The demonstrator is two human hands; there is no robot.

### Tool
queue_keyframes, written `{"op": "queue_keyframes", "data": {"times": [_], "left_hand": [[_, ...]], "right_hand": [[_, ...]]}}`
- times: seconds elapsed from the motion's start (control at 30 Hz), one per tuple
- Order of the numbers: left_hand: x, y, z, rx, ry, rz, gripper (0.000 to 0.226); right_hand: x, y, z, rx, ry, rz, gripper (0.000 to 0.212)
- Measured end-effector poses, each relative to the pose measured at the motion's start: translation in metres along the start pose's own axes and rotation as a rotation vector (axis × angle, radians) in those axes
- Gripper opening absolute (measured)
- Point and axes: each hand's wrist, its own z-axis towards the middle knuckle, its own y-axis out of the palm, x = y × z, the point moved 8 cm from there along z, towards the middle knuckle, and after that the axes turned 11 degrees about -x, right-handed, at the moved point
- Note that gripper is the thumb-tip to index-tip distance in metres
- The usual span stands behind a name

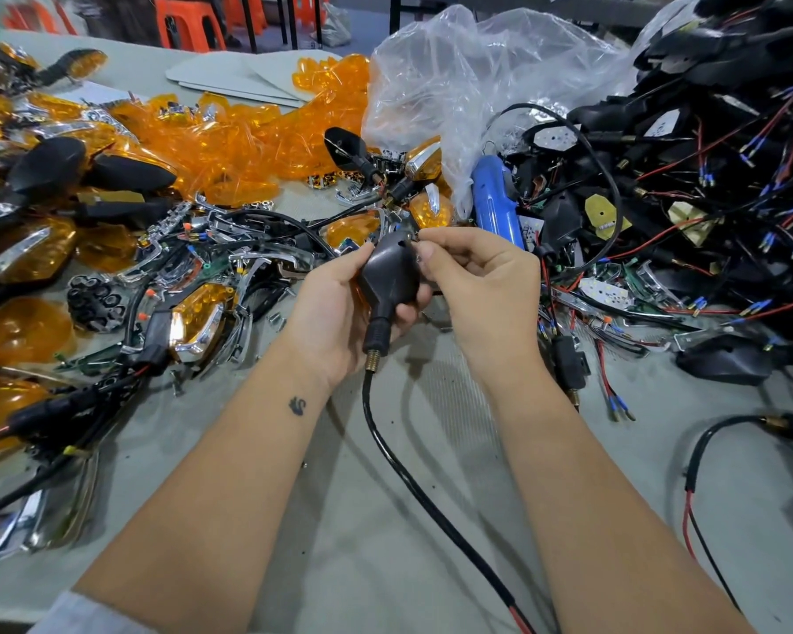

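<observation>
1. Work table (385, 519): amber lenses (248, 144) are heaped toward the far left corner and wired black housings (706, 176) along the right edge. Our piece is held above the middle of the table, not resting on it.
2. Left hand (335, 313): fingers curled round the black turn-signal housing (392, 272), with the thumb along its left flank.
3. Right hand (481, 286): thumb and forefinger are pressed together at the housing's upper edge beside a hole, pinching a small part (416, 242). It is too small for us to identify.
4. Orientation: the long axis runs from the far edge toward the near edge. The wide shell end points away from us and the closed back faces us. The stalk with its brass threaded stud (375, 359) points toward us, tilted slightly left.
5. Cable (413, 487): it leaves the stud and trails over the near edge.
6. Risk A: we judge a slipped pinch would drop the part among the loose screws (275, 318) and chrome trims below, where it would be hard to recover.
7. Risk B: a forearm dragging on the cable could twist the housing in the left hand's grip and throw the hole out of line.
</observation>
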Motion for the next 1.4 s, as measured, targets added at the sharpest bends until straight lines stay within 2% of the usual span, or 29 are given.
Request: {"op": "queue_keyframes", "data": {"times": [0.13, 0.27, 0.4, 0.53, 0.7, 1.0, 1.13, 1.27, 1.3, 1.4], "left_hand": [[0.003, -0.003, 0.0, 0.016, 0.012, -0.026, 0.041], [0.011, -0.005, 0.001, 0.037, 0.086, 0.025, 0.045], [0.011, -0.009, 0.002, 0.058, 0.08, 0.018, 0.043], [0.013, -0.01, 0.003, 0.08, 0.113, 0.021, 0.046], [0.016, -0.009, 0.003, 0.06, 0.147, -0.011, 0.05], [0.016, -0.011, 0.007, 0.053, 0.134, -0.025, 0.051], [0.014, -0.012, 0.008, 0.063, 0.104, -0.006, 0.041], [0.013, -0.013, 0.008, 0.066, 0.077, -0.022, 0.033], [0.014, -0.014, 0.008, 0.073, 0.075, -0.021, 0.033], [0.014, -0.017, 0.007, 0.115, 0.082, 0.012, 0.045]], "right_hand": [[-0.001, -0.005, 0.001, 0.054, -0.016, -0.09, 0.024], [-0.013, -0.022, 0.0, 0.189, -0.01, -0.524, 0.015], [-0.018, -0.051, 0.004, 0.286, 0.075, -0.682, 0.02], [-0.019, -0.058, 0.013, 0.228, 0.108, -0.877, 0.03], [-0.021, -0.034, 0.036, 0.122, 0.168, -1.334, 0.046], [0.002, -0.028, 0.1, -0.017, 0.36, -1.633, 0.084], [0.005, -0.038, 0.107, 0.036, 0.388, -1.542, 0.081], [0.0, -0.054, 0.105, 0.082, 0.365, -1.287, 0.056], [0.001, -0.06, 0.105, 0.073, 0.386, -1.124, 0.05], [0.003, -0.074, 0.1, 0.079, 0.406, -0.36, 0.025]]}}
